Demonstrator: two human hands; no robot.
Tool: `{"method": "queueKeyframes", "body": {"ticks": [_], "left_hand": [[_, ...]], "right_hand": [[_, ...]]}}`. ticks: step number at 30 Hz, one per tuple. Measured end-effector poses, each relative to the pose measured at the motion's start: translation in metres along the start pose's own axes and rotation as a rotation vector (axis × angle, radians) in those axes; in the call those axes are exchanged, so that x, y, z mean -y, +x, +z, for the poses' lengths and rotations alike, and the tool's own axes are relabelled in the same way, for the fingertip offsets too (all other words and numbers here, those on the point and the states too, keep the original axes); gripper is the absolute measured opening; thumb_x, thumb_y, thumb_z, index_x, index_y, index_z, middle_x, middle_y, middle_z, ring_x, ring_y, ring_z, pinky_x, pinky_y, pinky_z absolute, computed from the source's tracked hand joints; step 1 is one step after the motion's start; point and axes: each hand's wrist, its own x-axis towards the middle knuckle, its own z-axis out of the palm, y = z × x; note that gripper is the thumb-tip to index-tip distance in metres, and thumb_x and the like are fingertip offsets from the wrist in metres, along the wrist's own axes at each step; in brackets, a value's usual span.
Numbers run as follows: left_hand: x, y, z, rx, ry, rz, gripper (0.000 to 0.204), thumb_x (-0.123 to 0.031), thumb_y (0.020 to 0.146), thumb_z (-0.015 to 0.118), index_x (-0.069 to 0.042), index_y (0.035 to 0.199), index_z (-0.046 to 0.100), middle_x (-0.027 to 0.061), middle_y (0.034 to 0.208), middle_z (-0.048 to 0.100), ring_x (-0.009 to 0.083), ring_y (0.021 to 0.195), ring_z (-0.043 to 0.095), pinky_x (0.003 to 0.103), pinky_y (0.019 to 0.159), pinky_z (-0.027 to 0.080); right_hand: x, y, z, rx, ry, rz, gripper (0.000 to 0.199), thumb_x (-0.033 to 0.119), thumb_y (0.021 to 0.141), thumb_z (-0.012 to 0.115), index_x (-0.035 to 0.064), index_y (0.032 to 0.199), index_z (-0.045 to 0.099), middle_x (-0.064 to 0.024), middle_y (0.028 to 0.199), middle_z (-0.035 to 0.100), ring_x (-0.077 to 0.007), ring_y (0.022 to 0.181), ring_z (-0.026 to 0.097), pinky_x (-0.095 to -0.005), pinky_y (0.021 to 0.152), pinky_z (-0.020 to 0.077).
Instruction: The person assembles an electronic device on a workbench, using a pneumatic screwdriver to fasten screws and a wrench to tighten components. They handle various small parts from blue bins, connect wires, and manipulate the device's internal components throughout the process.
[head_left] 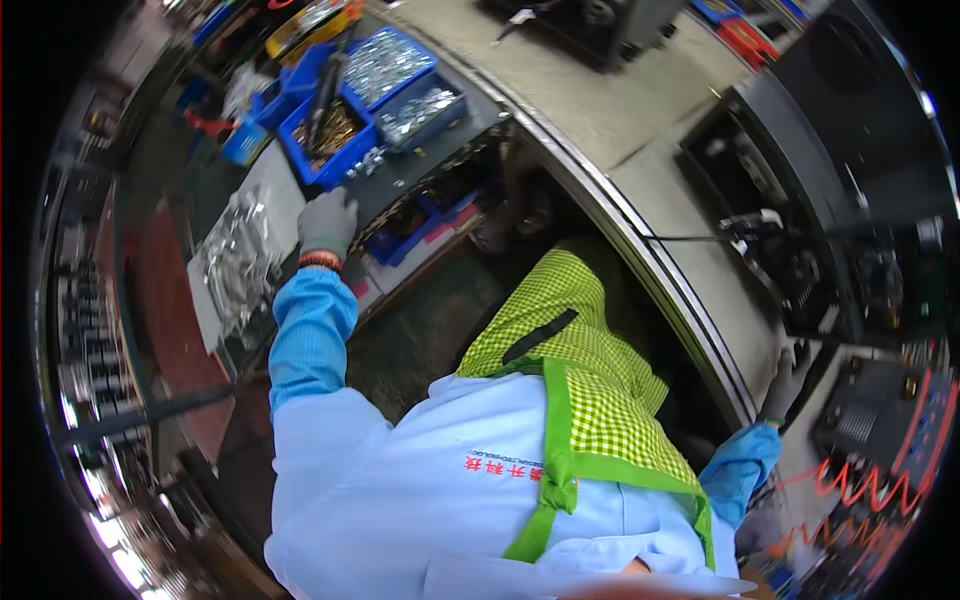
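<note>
My left hand (328, 222), in a grey glove, is at the near edge of the workbench, just below a blue bin (318, 178) of brass-coloured screws (338, 133). Its fingers look curled together; whatever they may hold is hidden. A dark long-handled tool (325, 98) leans across that bin. Left of this hand, clear plastic bags (240, 255) lie on a pale sheet (200, 298). Far off to the right, my right hand (786, 388), also gloved in grey, reaches over a light grey surface with fingers stretched apart. I see nothing held in it.
Blue bins of silvery fasteners (385, 68) stand farther back on the bench. A metal rail (590, 185) runs diagonally between bench and the light surface. Dark equipment housings (800, 180) crowd the right side, with a red coiled cable (870, 490) below. Blue trays (415, 230) sit under the bench top.
</note>
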Motion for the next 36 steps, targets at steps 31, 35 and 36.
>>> {"method": "queueKeyframes", "body": {"ticks": [31,35,36], "left_hand": [[-0.408,-0.155,-0.034,1.728,-1.372,0.892,0.021,-0.008,0.087,0.06,-0.003,0.107,0.055,0.0064,0.089,0.059,0.013,0.075,0.056,0.024,0.066,0.048],[-0.429,-0.161,-0.041,1.66,-1.403,0.888,0.023,0.0,0.087,0.058,-0.001,0.11,0.056,0.0103,0.098,0.06,0.0161,0.08,0.059,0.026,0.067,0.051],[-0.439,-0.155,-0.025,1.479,-1.413,1.06,0.024,0.001,0.086,0.058,0.0,0.11,0.056,0.0116,0.099,0.06,0.0181,0.081,0.06,0.027,0.067,0.051]], "right_hand": [[0.005,-0.245,-0.261,0.518,-1.442,-0.307,0.03,0.018,0.076,0.062,0.0275,0.104,0.063,-0.0091,0.142,0.04,-0.0363,0.139,0.026,-0.0523,0.108,0.0284],[0.03,-0.242,-0.301,0.288,-1.526,-0.291,0.039,0.022,0.067,0.071,0.0261,0.104,0.063,-0.0101,0.14,0.042,-0.036,0.14,0.026,-0.0538,0.111,0.0228],[0.058,-0.235,-0.307,0.181,-1.518,-0.348,0.033,0.016,0.074,0.065,0.0274,0.105,0.063,-0.0082,0.138,0.046,-0.0323,0.136,0.035,-0.0511,0.108,0.0304]]}}
